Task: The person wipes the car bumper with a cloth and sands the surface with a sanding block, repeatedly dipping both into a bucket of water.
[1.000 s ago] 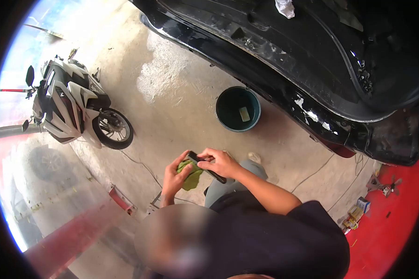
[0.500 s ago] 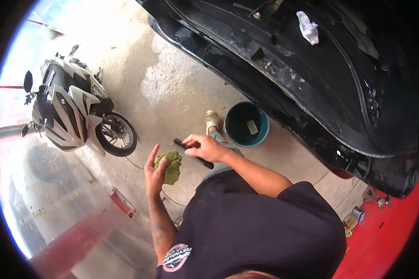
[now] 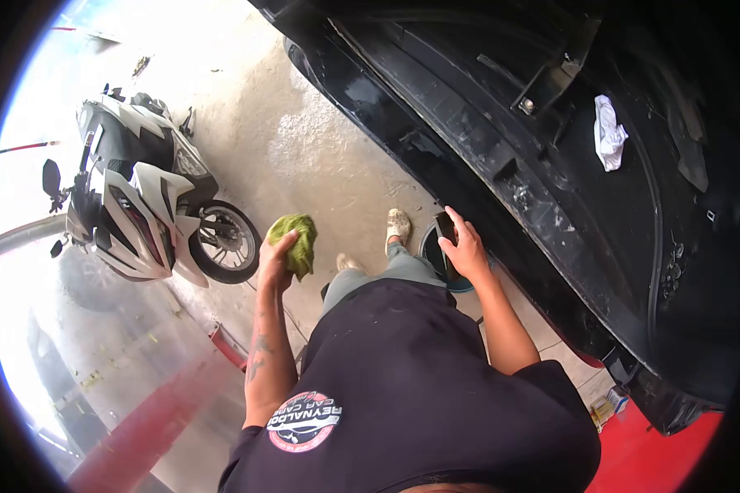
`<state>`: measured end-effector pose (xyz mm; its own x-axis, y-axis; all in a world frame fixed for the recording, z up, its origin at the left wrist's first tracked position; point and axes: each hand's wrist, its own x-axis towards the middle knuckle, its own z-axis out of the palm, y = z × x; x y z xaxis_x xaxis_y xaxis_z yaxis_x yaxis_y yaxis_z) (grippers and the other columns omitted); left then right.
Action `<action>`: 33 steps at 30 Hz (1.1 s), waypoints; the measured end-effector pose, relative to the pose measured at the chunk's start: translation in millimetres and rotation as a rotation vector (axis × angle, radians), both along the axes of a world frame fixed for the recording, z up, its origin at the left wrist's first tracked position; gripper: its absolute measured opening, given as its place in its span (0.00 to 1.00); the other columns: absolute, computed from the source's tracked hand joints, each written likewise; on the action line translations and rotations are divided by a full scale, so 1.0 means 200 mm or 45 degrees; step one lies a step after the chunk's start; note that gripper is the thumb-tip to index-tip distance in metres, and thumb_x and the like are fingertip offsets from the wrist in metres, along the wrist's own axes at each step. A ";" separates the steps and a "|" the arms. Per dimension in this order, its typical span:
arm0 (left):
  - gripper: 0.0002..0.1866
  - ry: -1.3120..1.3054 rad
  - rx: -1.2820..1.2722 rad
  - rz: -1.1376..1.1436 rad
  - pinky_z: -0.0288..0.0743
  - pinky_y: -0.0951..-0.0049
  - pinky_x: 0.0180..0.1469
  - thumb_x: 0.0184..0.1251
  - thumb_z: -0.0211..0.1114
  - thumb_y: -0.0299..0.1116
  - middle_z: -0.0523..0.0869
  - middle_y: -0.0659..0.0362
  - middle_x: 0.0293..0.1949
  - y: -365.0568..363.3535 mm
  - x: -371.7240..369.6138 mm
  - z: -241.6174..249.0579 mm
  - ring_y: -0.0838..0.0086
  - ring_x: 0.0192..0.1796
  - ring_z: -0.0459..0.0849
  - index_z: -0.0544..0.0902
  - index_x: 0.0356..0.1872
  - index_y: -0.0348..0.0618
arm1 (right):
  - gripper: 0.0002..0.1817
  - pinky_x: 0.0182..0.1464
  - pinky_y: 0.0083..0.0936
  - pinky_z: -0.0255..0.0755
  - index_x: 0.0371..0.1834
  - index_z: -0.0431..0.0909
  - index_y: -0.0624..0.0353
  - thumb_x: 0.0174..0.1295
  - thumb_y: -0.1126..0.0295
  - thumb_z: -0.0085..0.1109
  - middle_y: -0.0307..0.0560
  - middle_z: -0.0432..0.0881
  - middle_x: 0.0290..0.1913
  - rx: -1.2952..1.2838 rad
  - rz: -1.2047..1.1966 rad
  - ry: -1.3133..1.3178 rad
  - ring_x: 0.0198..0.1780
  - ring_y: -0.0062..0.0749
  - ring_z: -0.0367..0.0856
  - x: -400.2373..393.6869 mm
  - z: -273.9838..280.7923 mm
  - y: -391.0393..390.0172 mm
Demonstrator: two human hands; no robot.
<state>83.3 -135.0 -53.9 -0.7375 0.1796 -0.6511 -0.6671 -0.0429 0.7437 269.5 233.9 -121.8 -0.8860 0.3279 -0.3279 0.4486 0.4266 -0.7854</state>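
My left hand point(image 3: 276, 260) is closed round a crumpled green cloth point(image 3: 302, 238), held out to the left over the concrete floor. On the other side my right hand point(image 3: 467, 251) grips a dark, narrow, flat block point(image 3: 445, 230), mostly seen edge-on between thumb and fingers. Below that hand is a dark teal bucket point(image 3: 460, 287), partly hidden by the hand and block. Close beyond the right hand runs the edge of a large black vehicle body part point(image 3: 469, 135). A crumpled white cloth point(image 3: 608, 133) lies on its inner surface.
A white and black motorcycle point(image 3: 144, 197) stands at the left, its front wheel point(image 3: 224, 241) near my left hand. Small boxes point(image 3: 608, 406) sit by a red surface point(image 3: 658, 452) at the lower right. My shoe point(image 3: 398, 223) is on the concrete floor point(image 3: 337, 185).
My right hand has moved right with the dark block, from near the green cloth to over the bucket. My left hand has risen slightly, still holding the cloth. The view has shifted.
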 end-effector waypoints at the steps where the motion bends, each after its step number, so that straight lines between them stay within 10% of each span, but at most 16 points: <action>1: 0.26 0.006 -0.023 -0.007 0.88 0.66 0.48 0.70 0.73 0.30 0.90 0.50 0.50 0.07 -0.06 -0.01 0.65 0.44 0.92 0.78 0.66 0.33 | 0.40 0.64 0.48 0.75 0.83 0.65 0.47 0.65 0.68 0.67 0.67 0.80 0.56 -0.006 -0.017 -0.020 0.59 0.64 0.80 -0.01 0.00 0.00; 19: 0.23 0.394 -0.193 -0.878 0.84 0.66 0.55 0.64 0.72 0.29 0.93 0.54 0.47 0.73 -0.91 -0.28 0.70 0.49 0.90 0.83 0.60 0.40 | 0.34 0.68 0.51 0.72 0.78 0.65 0.56 0.67 0.70 0.63 0.69 0.77 0.67 0.030 -0.704 -0.194 0.66 0.67 0.78 0.00 0.12 -0.08; 24: 0.23 0.253 -0.019 -1.226 0.84 0.66 0.56 0.64 0.78 0.35 0.92 0.54 0.48 0.85 -1.01 -0.37 0.69 0.50 0.91 0.84 0.57 0.39 | 0.37 0.54 0.29 0.78 0.80 0.63 0.56 0.67 0.77 0.65 0.50 0.80 0.55 -0.091 -0.834 -0.114 0.51 0.32 0.81 -0.19 0.21 -0.29; 33: 0.31 0.318 0.139 -1.990 0.81 0.59 0.56 0.66 0.76 0.61 0.92 0.46 0.42 1.13 -0.93 -0.21 0.60 0.48 0.91 0.90 0.49 0.40 | 0.20 0.57 0.26 0.77 0.64 0.79 0.61 0.70 0.73 0.70 0.46 0.84 0.57 -0.274 -1.052 0.141 0.52 0.25 0.82 -0.80 0.36 -0.42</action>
<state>-102.9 91.9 -96.0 0.1287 0.8674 -0.4807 0.0306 0.4810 0.8762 110.3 149.9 -48.9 -0.4209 0.8222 -0.3831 0.4657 -0.1666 -0.8691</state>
